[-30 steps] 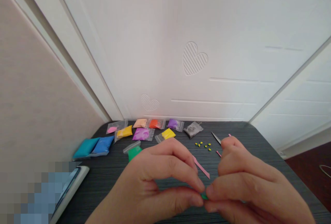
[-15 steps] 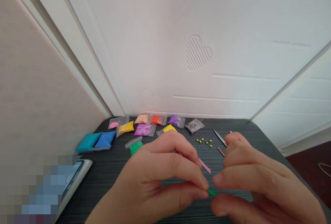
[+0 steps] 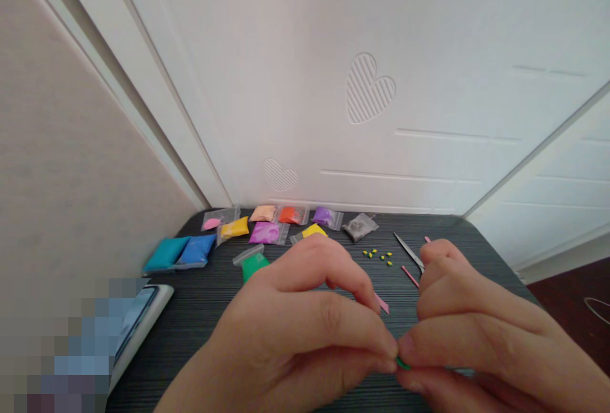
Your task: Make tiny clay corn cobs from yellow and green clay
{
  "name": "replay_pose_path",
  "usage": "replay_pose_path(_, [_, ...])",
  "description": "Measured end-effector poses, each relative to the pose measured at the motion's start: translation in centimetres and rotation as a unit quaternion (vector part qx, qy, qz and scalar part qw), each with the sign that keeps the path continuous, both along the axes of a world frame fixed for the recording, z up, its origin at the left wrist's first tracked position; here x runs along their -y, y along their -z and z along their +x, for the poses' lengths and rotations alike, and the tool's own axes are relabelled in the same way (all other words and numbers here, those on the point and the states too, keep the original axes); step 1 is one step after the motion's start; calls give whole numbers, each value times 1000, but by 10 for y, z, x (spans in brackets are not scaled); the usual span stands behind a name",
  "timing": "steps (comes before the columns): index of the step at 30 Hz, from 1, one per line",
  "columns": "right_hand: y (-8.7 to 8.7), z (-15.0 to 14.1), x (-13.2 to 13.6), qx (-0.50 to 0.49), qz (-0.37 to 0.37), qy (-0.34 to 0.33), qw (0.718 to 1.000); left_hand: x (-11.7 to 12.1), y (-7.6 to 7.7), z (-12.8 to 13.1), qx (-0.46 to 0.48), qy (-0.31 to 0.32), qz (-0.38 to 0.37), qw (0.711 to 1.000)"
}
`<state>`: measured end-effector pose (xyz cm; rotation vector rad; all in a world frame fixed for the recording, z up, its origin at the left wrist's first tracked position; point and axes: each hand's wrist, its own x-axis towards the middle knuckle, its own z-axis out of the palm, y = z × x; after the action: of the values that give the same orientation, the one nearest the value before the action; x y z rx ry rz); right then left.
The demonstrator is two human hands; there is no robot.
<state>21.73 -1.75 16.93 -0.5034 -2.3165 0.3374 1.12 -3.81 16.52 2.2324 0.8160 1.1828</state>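
A small piece of green clay (image 3: pixel 403 364) shows between the fingertips of both hands, low in the view. My left hand (image 3: pixel 305 330) pinches its left end between thumb and forefinger. From the other side, the thumb and forefinger of my right hand (image 3: pixel 476 337) close on it, their tips touching those of the left. Most of the piece is hidden by the fingers. Beyond the hands lie several tiny yellow-and-green pieces (image 3: pixel 382 258). A pink flat tool (image 3: pixel 381 304) sticks out from behind my left hand. An open bag of green clay (image 3: pixel 254 264) lies behind the left wrist.
Several bags of coloured clay, among them an orange one (image 3: pixel 288 215) and a grey one (image 3: pixel 361 227), line the back of the dark table (image 3: pixel 333 273). Scissors (image 3: pixel 408 250) and a thin pink stick (image 3: pixel 410 276) lie by my right hand. A tablet-like device (image 3: pixel 143 330) stands at left.
My right thumb and forefinger have closed on the green clay, where they were apart before. The left fingertips have shifted slightly right. The view has tilted a little.
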Motion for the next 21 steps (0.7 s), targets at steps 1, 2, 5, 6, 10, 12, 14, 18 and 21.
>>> replay_pose_path(1, [-1, -1, 0, -3, -2, -4, 1000, 0, 0, 0, 1, 1, -1, 1000])
replay_pose_path(2, [-2, -2, 0, -6, -5, -6, 1000, 0, 0, 1, 1, 2, -2, 1000])
replay_pose_path(5, [-6, -6, -1, -9, -14, -5, 1000, 0, 0, 2, -3, 1, -2, 1000])
replay_pose_path(6, [-7, -7, 0, -8, -14, -6, 1000, 0, 0, 2, -2, 0, -3, 1000])
replay_pose_path(10, [-7, -8, 1, -20, -4, -2, 1000, 1, 2, 2, 6, 5, -12, 1000])
replay_pose_path(12, [-6, -9, 3, -39, 6, 13, 999, 1, 2, 2, 13, 10, -18, 1000])
replay_pose_path(14, [-4, -11, 4, -57, 7, 34, 998, 1, 3, 2, 21, 8, -20, 1000])
replay_pose_path(18, [-3, -13, 6, -75, 6, 53, 996, 1, 5, 2, 28, 2, -18, 999])
replay_pose_path(21, [-2, -11, 6, -73, 1, 54, 996, 2, 6, 3, 28, 0, -24, 999])
